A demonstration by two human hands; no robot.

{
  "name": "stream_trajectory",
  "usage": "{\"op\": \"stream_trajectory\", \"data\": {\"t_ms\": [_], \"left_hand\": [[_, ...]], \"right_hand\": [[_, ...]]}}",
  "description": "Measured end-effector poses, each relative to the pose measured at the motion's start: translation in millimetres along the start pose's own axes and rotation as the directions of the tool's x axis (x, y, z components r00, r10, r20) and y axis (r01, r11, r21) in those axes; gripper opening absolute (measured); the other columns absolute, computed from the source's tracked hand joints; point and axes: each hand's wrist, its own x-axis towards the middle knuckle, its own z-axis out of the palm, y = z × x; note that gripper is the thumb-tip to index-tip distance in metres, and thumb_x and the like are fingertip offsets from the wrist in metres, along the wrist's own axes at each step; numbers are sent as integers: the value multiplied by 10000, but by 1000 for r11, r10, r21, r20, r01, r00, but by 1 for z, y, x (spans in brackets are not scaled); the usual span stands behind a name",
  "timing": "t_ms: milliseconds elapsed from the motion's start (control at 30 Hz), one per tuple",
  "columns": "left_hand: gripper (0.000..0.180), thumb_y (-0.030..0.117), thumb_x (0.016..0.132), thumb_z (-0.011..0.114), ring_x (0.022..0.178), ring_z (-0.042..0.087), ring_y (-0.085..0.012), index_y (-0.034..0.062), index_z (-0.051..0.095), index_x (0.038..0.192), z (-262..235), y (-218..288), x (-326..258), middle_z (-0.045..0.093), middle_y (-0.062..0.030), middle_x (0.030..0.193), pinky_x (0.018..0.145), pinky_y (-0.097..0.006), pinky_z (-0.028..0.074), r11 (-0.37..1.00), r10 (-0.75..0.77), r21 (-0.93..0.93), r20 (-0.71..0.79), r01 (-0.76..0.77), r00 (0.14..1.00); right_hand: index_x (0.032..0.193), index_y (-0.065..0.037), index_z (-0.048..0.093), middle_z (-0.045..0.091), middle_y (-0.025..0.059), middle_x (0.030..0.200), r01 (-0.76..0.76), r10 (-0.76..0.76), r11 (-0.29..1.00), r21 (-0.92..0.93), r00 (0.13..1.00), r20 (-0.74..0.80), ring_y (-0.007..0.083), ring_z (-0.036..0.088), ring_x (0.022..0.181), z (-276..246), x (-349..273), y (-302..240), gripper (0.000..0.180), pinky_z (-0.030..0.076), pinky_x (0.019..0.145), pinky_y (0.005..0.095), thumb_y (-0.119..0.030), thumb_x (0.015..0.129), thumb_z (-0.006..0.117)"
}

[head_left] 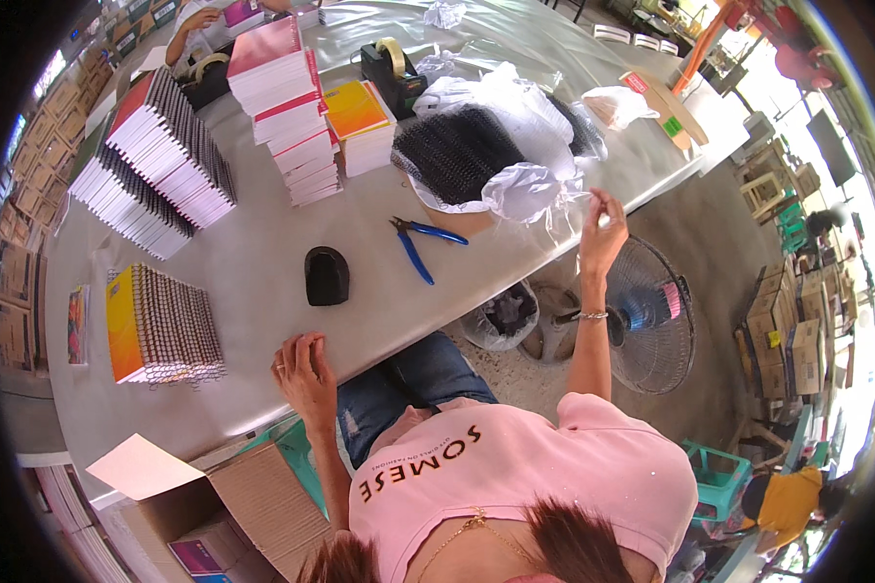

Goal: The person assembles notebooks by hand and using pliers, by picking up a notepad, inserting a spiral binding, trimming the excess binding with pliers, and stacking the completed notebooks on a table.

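Note:
My left hand (306,377) rests at the table's front edge, its fingers loosely bent and slightly apart with nothing between them. Just beyond it lies a small black horseshoe-shaped piece (328,276). My right hand (605,236) is raised at the table edge, thumb and fingertips pinched on the edge of a clear-white plastic bag (533,189). Black binding coils (460,155) fill the plastic. Between the two hands, blue-handled cutters (420,248) lie on the table with their handles spread.
Stacks of spiral-bound notebooks (170,146) and unbound booklets (287,117) stand on the table (262,243), near a tape dispenser (391,73). Yellow-covered coil-bound books (165,325) sit at left. Below are an open carton (262,505), a bin (501,321) and a fan (647,316). Another person's hand (199,21) is across.

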Motion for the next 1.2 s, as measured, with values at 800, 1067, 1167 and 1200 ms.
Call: {"op": "stream_trajectory", "data": {"t_ms": [800, 1067, 1167, 1200], "left_hand": [[101, 154, 930, 565, 912, 594, -256, 118, 658, 949, 7, 1, -6, 643, -34, 945, 821, -394, 433, 996, -13, 81, -116, 22, 993], [106, 156, 934, 579, 892, 587, -262, 85, 654, 953, 0, 10, 5, 639, -53, 934, 836, -389, 433, 993, -115, -17, -79, 114, 990], [110, 57, 883, 629, 929, 581, -282, 73, 658, 988, -4, 7, 22, 631, -80, 947, 865, -406, 442, 836, -263, -506, -32, 211, 964], [134, 38, 875, 634, 955, 575, -287, 69, 657, 1003, -9, 11, 30, 631, -85, 957, 879, -408, 440, 853, -223, -498, -78, 155, 972]], "right_hand": [[995, 19, 709, 684, 55, 818, -39, -294, 920, 390, 588, 753, 99, 584, 711, 279, 65, -107, 343, 475, 650, 246, -303, 875, 712], [985, 48, 671, 672, 68, 833, -379, -170, 843, 382, 486, 857, 101, 632, 639, 275, 69, -103, 374, 515, 552, 218, -293, 852, 751], [930, 60, 671, 693, 141, 803, -100, -174, 922, 373, 755, 632, 201, 681, 703, 259, 67, -107, 247, 538, 634, 313, -157, 820, 714], [909, 63, 672, 696, 163, 787, 15, -204, 941, 339, 825, 528, 238, 688, 713, 246, 64, -115, 227, 538, 670, 343, -131, 799, 710]]}}
